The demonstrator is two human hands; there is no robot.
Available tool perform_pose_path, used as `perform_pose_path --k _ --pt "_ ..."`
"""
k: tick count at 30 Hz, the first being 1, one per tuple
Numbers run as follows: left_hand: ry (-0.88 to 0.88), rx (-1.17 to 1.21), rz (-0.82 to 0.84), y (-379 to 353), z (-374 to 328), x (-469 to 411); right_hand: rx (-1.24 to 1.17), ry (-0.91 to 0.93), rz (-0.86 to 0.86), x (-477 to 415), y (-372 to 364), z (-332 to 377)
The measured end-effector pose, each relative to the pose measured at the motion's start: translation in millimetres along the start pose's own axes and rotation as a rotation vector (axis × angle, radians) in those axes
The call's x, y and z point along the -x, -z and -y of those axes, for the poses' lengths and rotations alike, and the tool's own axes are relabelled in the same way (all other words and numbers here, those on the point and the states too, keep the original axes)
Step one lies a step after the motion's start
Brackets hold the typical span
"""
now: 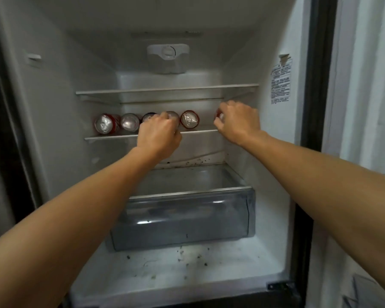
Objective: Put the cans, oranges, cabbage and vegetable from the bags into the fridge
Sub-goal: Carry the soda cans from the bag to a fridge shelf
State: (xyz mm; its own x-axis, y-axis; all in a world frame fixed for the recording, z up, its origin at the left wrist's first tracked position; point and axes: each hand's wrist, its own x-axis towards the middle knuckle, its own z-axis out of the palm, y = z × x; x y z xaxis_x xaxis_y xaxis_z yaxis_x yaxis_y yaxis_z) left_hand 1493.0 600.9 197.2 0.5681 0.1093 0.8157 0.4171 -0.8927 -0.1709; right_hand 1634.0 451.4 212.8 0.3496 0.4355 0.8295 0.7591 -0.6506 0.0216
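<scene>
The glass shelf (111,137) bears cans (130,122). Three sit left of the gripping left hand (159,138). One sits between it and the right hand (238,123).

Row of cans (129,122) filled the left of the middle shelf (111,137), a gap lay open at right, upper shelf (165,91) close overhead, drawer (187,218) jutted below.

Six cans (189,122) on the lower shelf (111,137), two partly hidden behind hands. Two hands: left hand (158,134), right hand (238,123). Two shelves in all. One clear drawer (182,218). One dial housing (168,56). One wall sticker (281,84).
</scene>
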Motion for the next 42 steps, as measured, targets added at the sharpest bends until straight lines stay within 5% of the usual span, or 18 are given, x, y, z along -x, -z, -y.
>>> perform_pose_path --k 14,21,33,42 --pt "0.364 -0.111 0.378 144.9 -17.6 286.6 -0.319 0.395 0.35 193.4 50.5 142.5" --pt "0.591 -0.251 0.499 248.8 10.1 439.9 -0.501 0.664 0.378 291.0 93.8 246.1" --pt "1.0 -0.502 0.678 535.7 41.6 730.1 -0.846 1.028 0.488 513.8 256.3 514.9" --pt "1.336 -0.678 0.662 705.4 56.7 870.2 -1.012 1.319 0.446 616.5 393.5 693.9"
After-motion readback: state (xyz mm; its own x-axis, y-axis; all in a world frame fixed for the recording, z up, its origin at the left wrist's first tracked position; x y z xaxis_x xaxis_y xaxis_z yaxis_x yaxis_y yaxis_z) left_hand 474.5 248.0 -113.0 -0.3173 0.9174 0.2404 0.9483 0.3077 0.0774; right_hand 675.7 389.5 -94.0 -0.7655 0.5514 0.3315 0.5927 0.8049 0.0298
